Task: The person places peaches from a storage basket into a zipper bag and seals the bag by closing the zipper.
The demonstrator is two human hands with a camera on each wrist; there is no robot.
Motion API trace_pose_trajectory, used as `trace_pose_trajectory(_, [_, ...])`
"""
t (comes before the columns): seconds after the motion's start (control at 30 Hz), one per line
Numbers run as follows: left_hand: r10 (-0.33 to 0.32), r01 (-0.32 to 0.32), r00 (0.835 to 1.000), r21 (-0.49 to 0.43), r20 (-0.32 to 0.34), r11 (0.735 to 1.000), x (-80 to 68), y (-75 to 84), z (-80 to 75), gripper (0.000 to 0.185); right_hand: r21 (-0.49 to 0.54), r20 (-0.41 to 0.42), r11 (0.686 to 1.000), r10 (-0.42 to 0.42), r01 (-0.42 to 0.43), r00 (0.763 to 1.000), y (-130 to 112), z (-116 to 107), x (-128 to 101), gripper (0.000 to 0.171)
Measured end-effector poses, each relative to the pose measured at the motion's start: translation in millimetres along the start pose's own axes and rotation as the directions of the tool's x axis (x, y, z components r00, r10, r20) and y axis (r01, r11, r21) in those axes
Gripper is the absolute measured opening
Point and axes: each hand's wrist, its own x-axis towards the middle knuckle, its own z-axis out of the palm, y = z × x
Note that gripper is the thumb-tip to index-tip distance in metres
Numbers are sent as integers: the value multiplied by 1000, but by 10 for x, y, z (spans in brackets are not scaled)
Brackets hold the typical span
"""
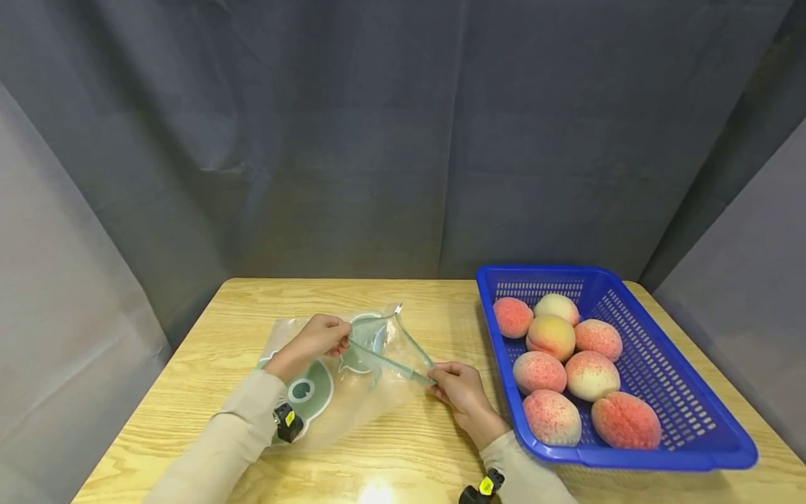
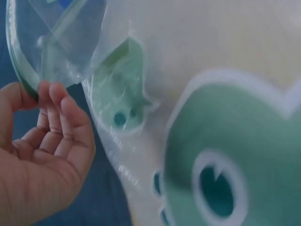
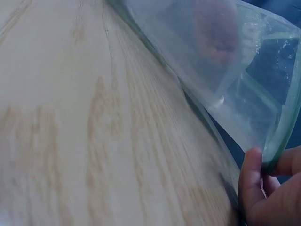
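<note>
A clear plastic zip bag (image 1: 371, 402) printed with green cartoon shapes lies on the table, its mouth spread apart. My left hand (image 1: 321, 336) pinches the green-edged rim on the left; the left wrist view shows thumb and fingertips (image 2: 57, 89) on that rim. With thumb and fingers, my right hand (image 1: 462, 392) pinches the right end of the mouth, also visible in the right wrist view, where the green strip (image 3: 284, 127) rises from the fingers. Between the hands the opening forms a rough triangle. No contents show in the bag.
A blue plastic basket (image 1: 699, 458) stands on the right of the wooden table (image 1: 208, 350), close to my right forearm. It holds several peaches (image 1: 592, 376), red, pink and yellowish. Dark grey cloth (image 1: 352, 140) hangs behind the table, with lighter panels on both sides.
</note>
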Motion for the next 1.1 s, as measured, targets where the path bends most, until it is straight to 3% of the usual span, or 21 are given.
trace_pose_trajectory(0.2, [72, -65, 995, 114, -64, 991, -80, 140, -338, 22, 24, 6, 1000, 7, -7, 1000, 9, -8, 7, 18])
trace_pose_trajectory(0.33, [120, -95, 986, 206, -113, 974, -120, 228, -408, 18, 38, 10, 999, 1, -1, 1000, 0, -3, 6, 17])
trace_pose_trajectory(0.47, [137, -99, 979, 240, -150, 966, -124, 256, -304, 19, 23, 10, 1000, 0, 0, 1000, -11, 16, -2, 19])
trace_pose_trajectory(0.57, [120, -86, 981, 214, -154, 973, -107, 228, -174, 20, 11, 34, 1000, 9, -9, 999, -22, 40, -12, 23])
trace_pose_trajectory(0.87, [104, -101, 994, 151, -13, 983, -94, 146, 220, 24, 6, 89, 1000, 28, -28, 996, -39, 67, -11, 27])
trace_pose_trajectory(1.1, [102, -109, 993, 137, 59, 985, -93, 147, 340, 28, -32, 98, 999, 33, -30, 995, -42, 49, -14, 27])
